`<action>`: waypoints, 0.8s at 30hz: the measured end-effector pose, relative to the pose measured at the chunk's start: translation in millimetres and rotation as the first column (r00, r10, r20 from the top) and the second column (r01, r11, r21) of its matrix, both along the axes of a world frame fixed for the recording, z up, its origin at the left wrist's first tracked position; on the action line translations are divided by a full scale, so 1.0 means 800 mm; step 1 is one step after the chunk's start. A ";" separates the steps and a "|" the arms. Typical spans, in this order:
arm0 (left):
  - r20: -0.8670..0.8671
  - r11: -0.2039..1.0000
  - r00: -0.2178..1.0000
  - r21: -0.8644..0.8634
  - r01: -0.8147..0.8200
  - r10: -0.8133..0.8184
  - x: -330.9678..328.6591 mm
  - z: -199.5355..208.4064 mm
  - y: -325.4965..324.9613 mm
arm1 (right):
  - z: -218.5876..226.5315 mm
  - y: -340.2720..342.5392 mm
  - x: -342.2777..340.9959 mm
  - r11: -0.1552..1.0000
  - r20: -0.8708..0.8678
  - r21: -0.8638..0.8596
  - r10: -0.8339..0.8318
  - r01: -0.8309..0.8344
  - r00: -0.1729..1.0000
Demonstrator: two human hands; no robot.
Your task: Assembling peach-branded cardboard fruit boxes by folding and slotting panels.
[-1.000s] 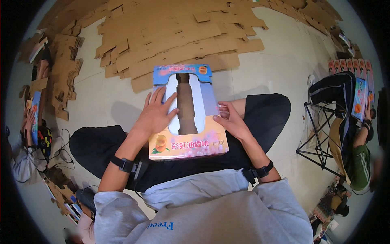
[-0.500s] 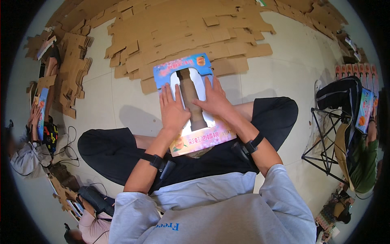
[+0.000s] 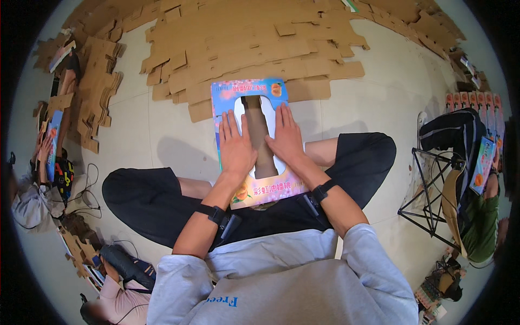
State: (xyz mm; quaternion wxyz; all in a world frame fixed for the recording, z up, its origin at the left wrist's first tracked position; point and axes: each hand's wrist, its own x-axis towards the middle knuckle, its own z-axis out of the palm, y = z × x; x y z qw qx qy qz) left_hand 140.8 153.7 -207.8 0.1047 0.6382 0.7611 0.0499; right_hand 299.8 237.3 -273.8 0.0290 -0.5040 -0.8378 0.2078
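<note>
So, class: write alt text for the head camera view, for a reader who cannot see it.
A seated person presses the left hand and right hand flat on a colourful printed carton with a window cut-out, lying across their lap. Flat brown cardboard blanks cover the pale tiled floor ahead.

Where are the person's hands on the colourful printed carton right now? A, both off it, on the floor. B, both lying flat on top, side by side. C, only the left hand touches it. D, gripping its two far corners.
B: the left hand and the right hand both lie palm down with fingers spread on the flat carton, on either side of its brown middle strip.
</note>
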 end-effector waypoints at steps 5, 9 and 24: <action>0.130 0.987 0.991 0.152 -0.048 0.028 -0.040 -0.011 -0.019 | 0.014 0.016 0.047 0.533 -0.271 -0.817 -0.690 0.218 0.671; 0.690 0.942 0.701 0.087 -0.325 0.178 -0.053 0.113 -0.044 | -0.013 0.009 0.094 0.027 -0.133 -0.983 -0.791 -0.183 0.597; 0.413 0.453 0.384 -0.080 -0.888 0.825 0.036 0.061 -0.548 | 0.055 0.172 0.283 0.365 -0.357 -0.931 -0.921 -0.025 -0.154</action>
